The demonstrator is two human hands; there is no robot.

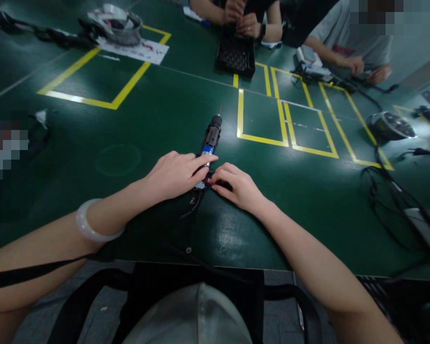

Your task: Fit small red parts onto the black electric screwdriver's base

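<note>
An electric screwdriver [212, 135] lies on the green table with its casing off, its bit pointing away from me. It has a black front, a blue band and exposed parts at the rear. My left hand [175, 174] lies across the rear half, thumb and fingers holding it against the table. At its back end, my right hand [238, 186] is curled with fingertips pinched at small red wires [209, 181]; my fingers partly hide them. A black cord [194, 205] trails from the rear end towards me.
Yellow tape outlines [263, 139] mark the table. Across it, a person's hands work above a black tray [235, 55]; another person sits farther right. A round metal container [120, 28] stands on paper at the back left. Black cables [383, 191] and a round metal-rimmed object [392, 125] lie right.
</note>
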